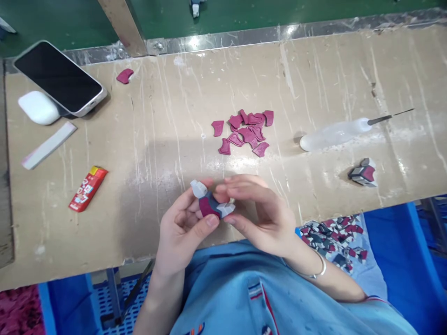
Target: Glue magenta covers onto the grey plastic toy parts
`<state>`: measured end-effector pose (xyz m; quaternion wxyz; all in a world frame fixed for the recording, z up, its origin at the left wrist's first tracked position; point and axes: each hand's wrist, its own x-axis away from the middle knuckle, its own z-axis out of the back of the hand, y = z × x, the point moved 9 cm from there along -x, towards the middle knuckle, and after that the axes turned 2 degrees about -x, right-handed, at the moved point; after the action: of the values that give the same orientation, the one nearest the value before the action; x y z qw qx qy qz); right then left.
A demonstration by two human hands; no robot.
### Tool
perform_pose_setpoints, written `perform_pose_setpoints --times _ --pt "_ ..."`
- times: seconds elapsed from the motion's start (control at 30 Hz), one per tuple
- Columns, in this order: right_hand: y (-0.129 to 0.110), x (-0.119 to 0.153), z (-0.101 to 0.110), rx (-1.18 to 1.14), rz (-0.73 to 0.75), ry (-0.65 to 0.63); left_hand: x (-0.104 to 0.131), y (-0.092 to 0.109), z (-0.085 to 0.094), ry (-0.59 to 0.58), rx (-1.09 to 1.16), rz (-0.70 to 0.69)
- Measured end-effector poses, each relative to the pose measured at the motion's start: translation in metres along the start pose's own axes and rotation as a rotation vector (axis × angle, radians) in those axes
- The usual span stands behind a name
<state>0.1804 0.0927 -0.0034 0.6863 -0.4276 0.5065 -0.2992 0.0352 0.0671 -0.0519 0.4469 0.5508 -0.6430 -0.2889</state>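
Observation:
Between my two hands, near the table's front edge, is a small plastic part (pixel 208 204) in maroon, dark grey and light grey. My left hand (pixel 185 223) grips its maroon side, thumb in front and fingers behind. The fingers of my right hand (pixel 261 211) close around the light grey end at the right. Beyond the hands lies a loose pile of flat maroon pieces (pixel 247 135). To the right, a similar assembled part (pixel 363 173) rests on the table.
An awl-like tool with a whitish handle (pixel 335 135) lies at right. At left are a phone (pixel 59 77), a white case (pixel 38 108), a pale strip (pixel 49 145), a red packet (pixel 88 189) and one maroon piece (pixel 125 76). Below the table, a blue bin (pixel 401 260) adjoins many mixed parts (pixel 335 239).

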Motion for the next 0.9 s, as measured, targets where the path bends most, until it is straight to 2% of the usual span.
perform_pose_setpoints --times 0.1,0.3,0.53,0.7,0.9 --pt "0.003 0.002 -0.001 -0.017 -0.046 -0.009 -0.001 -0.004 0.000 -0.019 0.044 0.046" --pt "0.002 0.003 0.005 -0.043 -0.051 0.073 -0.002 -0.009 -0.002 -0.093 0.018 0.058" --pt "0.001 0.004 0.004 -0.026 -0.009 0.093 0.000 -0.006 0.000 -0.050 -0.027 0.014" --pt "0.000 0.012 0.010 -0.041 0.048 0.265 -0.003 -0.003 0.002 0.019 0.015 -0.003" --pt "0.011 0.020 -0.001 -0.115 -0.046 0.267 -0.002 0.001 0.007 0.123 -0.080 -0.088"
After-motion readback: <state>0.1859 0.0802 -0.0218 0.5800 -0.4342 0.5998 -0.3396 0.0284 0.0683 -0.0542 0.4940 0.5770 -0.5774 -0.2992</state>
